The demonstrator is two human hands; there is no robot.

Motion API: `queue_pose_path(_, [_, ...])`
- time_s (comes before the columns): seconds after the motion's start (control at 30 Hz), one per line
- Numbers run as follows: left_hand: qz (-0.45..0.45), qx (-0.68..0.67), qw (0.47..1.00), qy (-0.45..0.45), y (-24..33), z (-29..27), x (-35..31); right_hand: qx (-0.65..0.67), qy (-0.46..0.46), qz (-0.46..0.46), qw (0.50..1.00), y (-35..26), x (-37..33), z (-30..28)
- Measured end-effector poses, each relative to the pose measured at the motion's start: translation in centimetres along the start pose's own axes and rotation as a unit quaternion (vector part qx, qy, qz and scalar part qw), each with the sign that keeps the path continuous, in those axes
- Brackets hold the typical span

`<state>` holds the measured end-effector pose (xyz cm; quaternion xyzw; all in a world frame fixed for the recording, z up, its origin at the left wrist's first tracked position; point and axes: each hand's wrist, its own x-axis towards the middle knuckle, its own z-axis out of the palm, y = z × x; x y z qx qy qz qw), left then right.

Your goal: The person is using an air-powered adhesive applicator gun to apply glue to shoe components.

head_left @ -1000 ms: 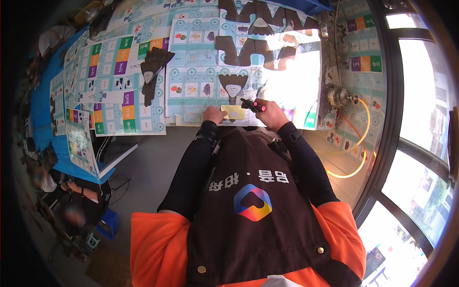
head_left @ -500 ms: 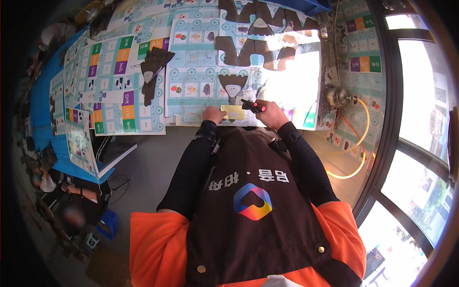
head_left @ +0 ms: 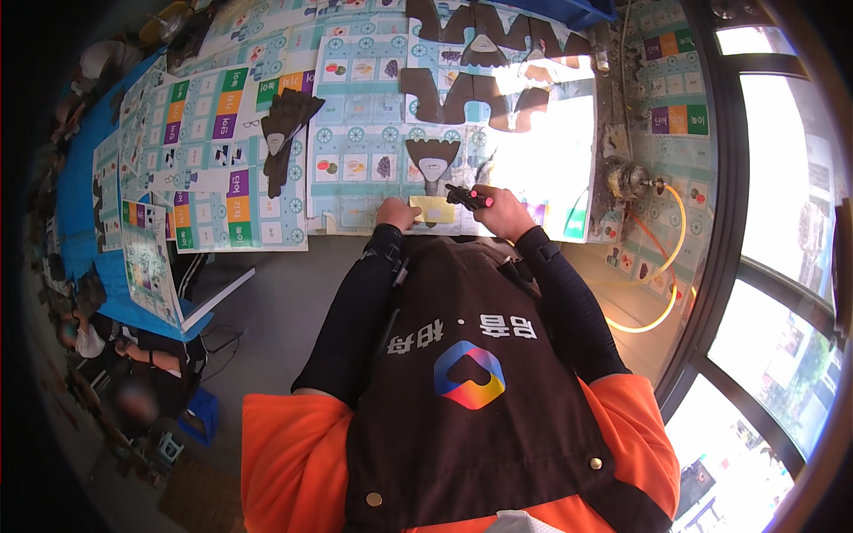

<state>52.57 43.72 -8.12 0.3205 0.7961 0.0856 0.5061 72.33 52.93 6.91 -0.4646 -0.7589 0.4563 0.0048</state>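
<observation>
At the table's near edge lies a small yellow rectangular piece (head_left: 433, 210) with a pale patch in its middle. My left hand (head_left: 396, 214) is closed at its left end, the thumb on its edge. My right hand (head_left: 506, 216) grips a black tool (head_left: 461, 195) with pink-ended handles; its head points left, just over the right of the yellow piece. The tool's exact kind is too small to make out. Beyond the yellow piece lies a dark brown fan-shaped cutout (head_left: 433, 151) with a light grey inset, its narrow stem reaching toward my hands.
Dark brown zigzag cutouts (head_left: 444, 96) lie farther back, partly in glaring sunlight. A stack of dark strips (head_left: 283, 140) rests on the left. Printed sheets cover the table (head_left: 355, 191). A yellow hose (head_left: 682, 240) loops at right beside windows. People sit at far left.
The black tool in my right hand has shifted very slightly left. My left hand and the yellow piece look unmoved.
</observation>
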Motion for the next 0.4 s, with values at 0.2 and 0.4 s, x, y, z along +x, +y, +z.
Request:
queue_pose_path(0.2, [-0.005,0.011,1.000,-0.001,-0.18,0.03,0.28,-0.002,-0.005,0.001,1.000,0.05,0.27,-0.03])
queue_pose_path(0.4, [-0.015,0.015,1.000,0.006,-0.29,0.24,0.63,0.010,-0.021,0.028,0.999,0.22,0.30,0.11])
